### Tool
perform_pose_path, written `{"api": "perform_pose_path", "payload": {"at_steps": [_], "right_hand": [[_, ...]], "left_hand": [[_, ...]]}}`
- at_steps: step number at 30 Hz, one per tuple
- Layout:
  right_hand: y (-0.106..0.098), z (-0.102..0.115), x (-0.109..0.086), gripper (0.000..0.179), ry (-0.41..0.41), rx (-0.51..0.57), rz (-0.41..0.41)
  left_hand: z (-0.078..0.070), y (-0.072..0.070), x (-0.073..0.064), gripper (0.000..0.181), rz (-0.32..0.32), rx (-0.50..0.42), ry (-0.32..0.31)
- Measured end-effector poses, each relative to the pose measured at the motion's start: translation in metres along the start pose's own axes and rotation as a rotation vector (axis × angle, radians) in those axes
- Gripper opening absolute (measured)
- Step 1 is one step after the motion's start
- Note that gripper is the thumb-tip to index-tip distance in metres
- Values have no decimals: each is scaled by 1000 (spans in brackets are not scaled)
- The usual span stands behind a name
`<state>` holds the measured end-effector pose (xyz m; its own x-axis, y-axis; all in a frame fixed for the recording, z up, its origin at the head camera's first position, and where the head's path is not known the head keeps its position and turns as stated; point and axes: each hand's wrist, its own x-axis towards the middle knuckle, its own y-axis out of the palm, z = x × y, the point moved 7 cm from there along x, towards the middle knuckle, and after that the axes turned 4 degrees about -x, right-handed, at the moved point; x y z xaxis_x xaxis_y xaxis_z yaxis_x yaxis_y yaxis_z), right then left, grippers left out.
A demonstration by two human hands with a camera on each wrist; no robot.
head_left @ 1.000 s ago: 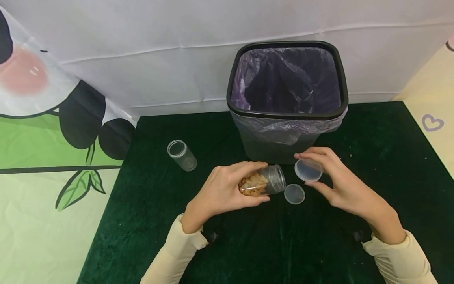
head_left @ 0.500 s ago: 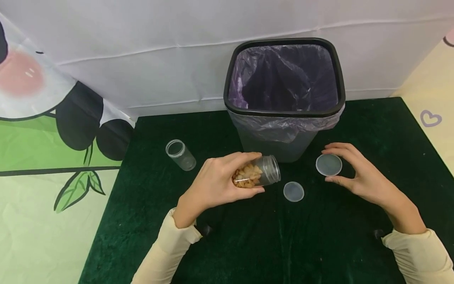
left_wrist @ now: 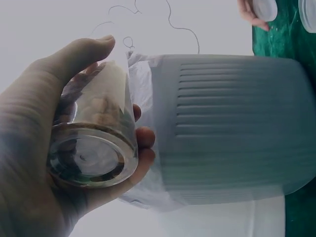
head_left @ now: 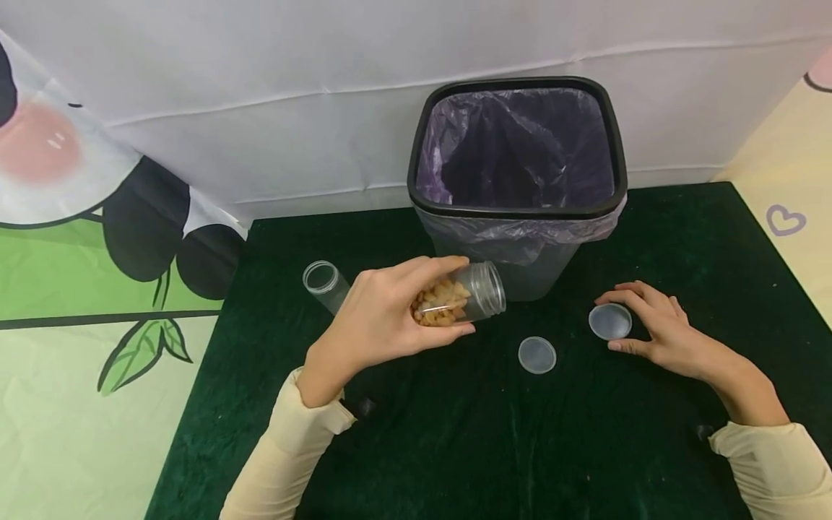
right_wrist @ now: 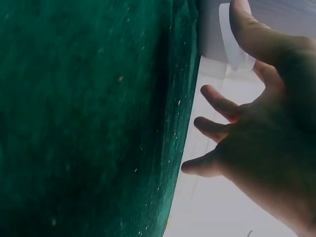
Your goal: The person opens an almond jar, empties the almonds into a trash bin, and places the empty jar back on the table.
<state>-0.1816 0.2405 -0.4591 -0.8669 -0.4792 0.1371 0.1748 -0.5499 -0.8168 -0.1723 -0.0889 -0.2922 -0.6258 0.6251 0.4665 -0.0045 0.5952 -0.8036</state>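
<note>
My left hand point(head_left: 380, 314) grips a clear plastic jar point(head_left: 479, 292) tipped on its side, its uncovered mouth facing right. Tan, nut-like pieces point(head_left: 442, 302) lie inside it. The left wrist view shows the jar's round base point(left_wrist: 94, 160), with fingers and thumb wrapped around the wall. Farther right, my right hand point(head_left: 669, 336) pinches a translucent round lid point(head_left: 609, 321) by its rim, low over the cloth. In the right wrist view, thumb and forefinger hold this lid point(right_wrist: 234, 42) while the other fingers spread away. A second round lid point(head_left: 536, 355) lies flat on the cloth between the hands.
A bin point(head_left: 513, 213) with a black rim and purple liner point(head_left: 448, 144) stands at the back, just behind the held jar. Another clear jar point(head_left: 323, 282), lidless, stands at left, partly hidden by my left hand. Dark green cloth point(head_left: 429, 433) covers the table.
My right hand has carried its lid rightward, away from the jar mouth, and lowered it toward the cloth. My left hand has moved the jar up and left, now partly covering the other jar.
</note>
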Motion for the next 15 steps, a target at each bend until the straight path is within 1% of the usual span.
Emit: {"api": "perform_pose_path", "payload": {"at_steps": [5, 10, 15], "right_hand": [[2, -10, -5, 61, 73, -23, 65], [6, -16, -9, 59, 103, -82, 107], [9, -22, -13, 59, 130, -113, 135]], "left_hand": [[-2, -12, 9, 67, -4, 21, 11], [-6, -24, 18, 67, -17, 37, 37], [-9, -34, 28, 67, -33, 56, 55]]}}
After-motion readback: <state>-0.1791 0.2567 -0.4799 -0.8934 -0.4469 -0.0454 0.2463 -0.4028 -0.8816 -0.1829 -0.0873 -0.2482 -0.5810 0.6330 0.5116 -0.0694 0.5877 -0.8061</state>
